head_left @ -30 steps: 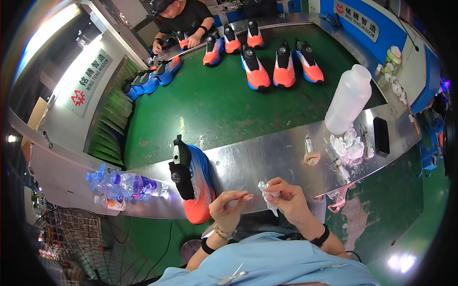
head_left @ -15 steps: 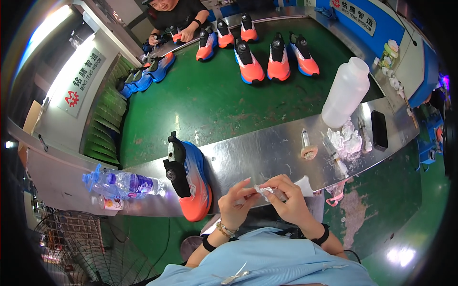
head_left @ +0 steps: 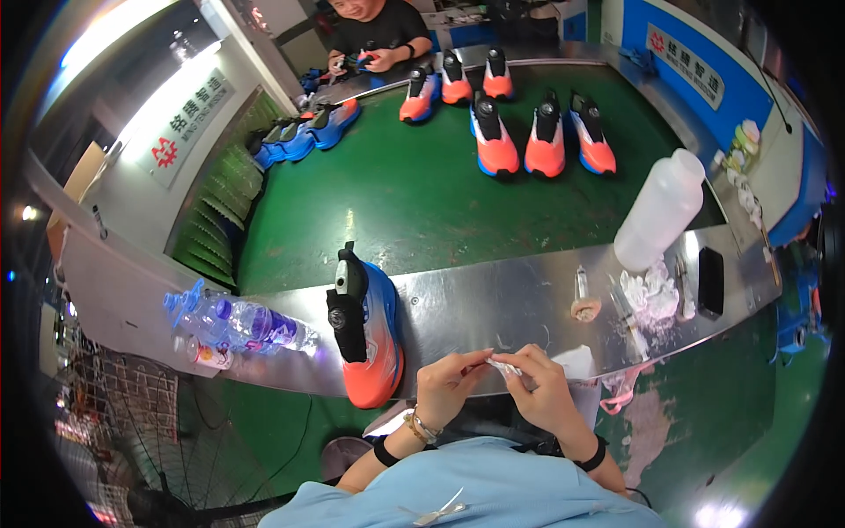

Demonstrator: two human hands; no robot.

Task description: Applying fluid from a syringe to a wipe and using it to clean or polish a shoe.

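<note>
Both hands meet at chest level over the near edge of the shiny metal workbench point(head_left: 493, 299). Left hand point(head_left: 447, 387) fingers curled in, thumb and forefinger pinched on one end of a small thin clear plastic strip point(head_left: 503, 366). Right hand point(head_left: 547, 393) also curled, fingertips pinched on the other end of the strip, so it sits between the two hands, just above the bench edge. What the strip is exactly, cannot tell, too small.

Just left of the left hand: orange-and-blue sports shoe on a black last point(head_left: 368, 327), lying on the bench, toe toward the person. Further left, clear plastic water bottles with blue caps point(head_left: 236, 322). Ahead and right of the right hand: small clear glue tube point(head_left: 581, 283), crumpled clear plastic wrap point(head_left: 650, 294), flat black phone point(head_left: 710, 282), tall white translucent plastic bottle point(head_left: 660, 209). Beyond the bench, a green conveyor belt point(head_left: 414, 185) carries more orange shoes point(head_left: 546, 136). Another person's hands point(head_left: 374, 60) work at the far end.
</note>
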